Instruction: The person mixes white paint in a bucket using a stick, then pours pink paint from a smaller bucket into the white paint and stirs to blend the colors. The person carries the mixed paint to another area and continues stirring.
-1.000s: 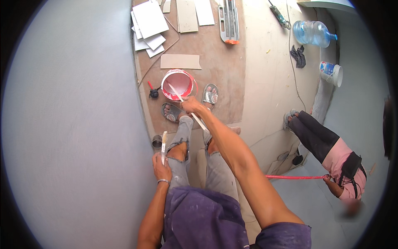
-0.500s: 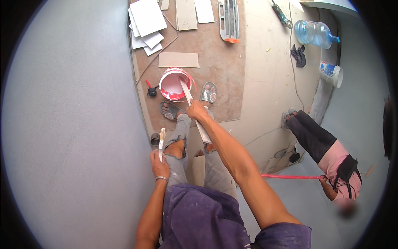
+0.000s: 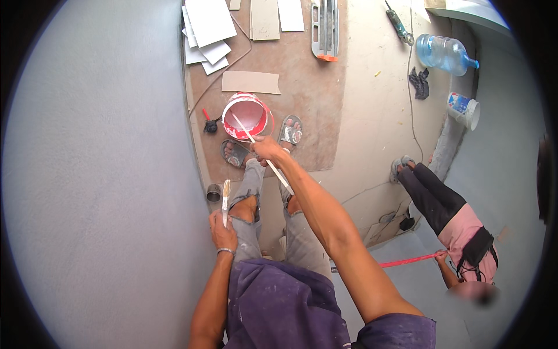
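Note:
My right hand (image 3: 265, 149) is closed around a long, thin, pale wooden slat (image 3: 280, 176). The slat's far end dips into a red and white bucket (image 3: 238, 134) standing in front of my feet; pale pinkish-white stuff shows inside it. Down at my left knee, my left hand (image 3: 222, 230) grips a paintbrush (image 3: 225, 200) upright, bristles up and handle partly hidden in the fingers. A small metal can (image 3: 214, 192) lies just beyond the brush, close to the wall. My sandalled feet (image 3: 290, 130) stand near the bucket.
A grey wall (image 3: 104, 174) runs along my left. White tiles (image 3: 209, 20), a tile cutter (image 3: 325, 35), an angle grinder (image 3: 399, 26) and a cord lie ahead. To the right are a water jug (image 3: 442, 53), a small bucket (image 3: 464, 110) and a person (image 3: 462, 227) holding a red pole (image 3: 407, 261).
The slat has turned edge-on and its tip has swung left inside the bucket, with my right hand shifting slightly left. The other person's red pole has tilted. My left hand barely moves.

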Motion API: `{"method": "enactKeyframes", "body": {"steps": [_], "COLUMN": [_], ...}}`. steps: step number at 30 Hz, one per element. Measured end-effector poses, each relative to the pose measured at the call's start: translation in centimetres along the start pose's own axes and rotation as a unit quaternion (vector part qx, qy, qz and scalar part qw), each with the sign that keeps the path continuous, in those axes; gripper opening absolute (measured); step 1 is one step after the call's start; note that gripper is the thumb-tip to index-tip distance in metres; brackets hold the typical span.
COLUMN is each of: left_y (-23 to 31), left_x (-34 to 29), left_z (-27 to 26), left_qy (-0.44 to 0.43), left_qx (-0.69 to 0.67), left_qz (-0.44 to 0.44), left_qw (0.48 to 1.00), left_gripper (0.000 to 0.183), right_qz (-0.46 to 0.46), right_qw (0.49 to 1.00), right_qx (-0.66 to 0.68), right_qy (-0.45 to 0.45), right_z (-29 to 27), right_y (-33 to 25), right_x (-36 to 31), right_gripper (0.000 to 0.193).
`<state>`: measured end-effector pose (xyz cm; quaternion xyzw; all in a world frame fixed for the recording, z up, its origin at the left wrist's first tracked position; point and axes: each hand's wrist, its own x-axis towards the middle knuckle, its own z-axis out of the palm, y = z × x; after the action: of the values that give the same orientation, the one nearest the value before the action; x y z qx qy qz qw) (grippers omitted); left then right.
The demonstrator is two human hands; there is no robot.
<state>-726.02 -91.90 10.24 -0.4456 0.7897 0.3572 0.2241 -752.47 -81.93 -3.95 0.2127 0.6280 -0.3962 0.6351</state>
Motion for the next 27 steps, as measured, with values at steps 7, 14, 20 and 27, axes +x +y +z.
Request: {"method": "enactKeyframes", "body": {"steps": [7,14,20,27], "left_y": [-0.7,-2.5,-2.8,-3.7], "left_x": [-0.4,-1.0,-1.1,-1.6], "left_z": [0.4,1.4,2.1,2.7], "left_qy": [0.005,0.000,0.002,0.040], "left_qx": [-0.007,-0.008,-0.001,-0.026], "left_qz": [-0.016,-0.016,-0.009,0.003], "left_qw": [1.000,1.000,1.000,0.999], "left_gripper": [0.018,0.023,0.020,0.014], "right_qz": [-0.029,-0.052,-0.030,0.053], "right_qw": [0.958,0.915,0.937,0.998], "right_qx": [-0.258,-0.380,-0.343,0.008], "right_qy": [0.124,0.126,0.069,-0.015], "right_z": [0.0,0.3,0.9,2.4], "right_y": [-1.9,1.9,4.5,-0.3], "right_x": [-0.3,0.6,2.3,-0.7], "right_gripper": [0.060,0.060,0.060,0.058]}}
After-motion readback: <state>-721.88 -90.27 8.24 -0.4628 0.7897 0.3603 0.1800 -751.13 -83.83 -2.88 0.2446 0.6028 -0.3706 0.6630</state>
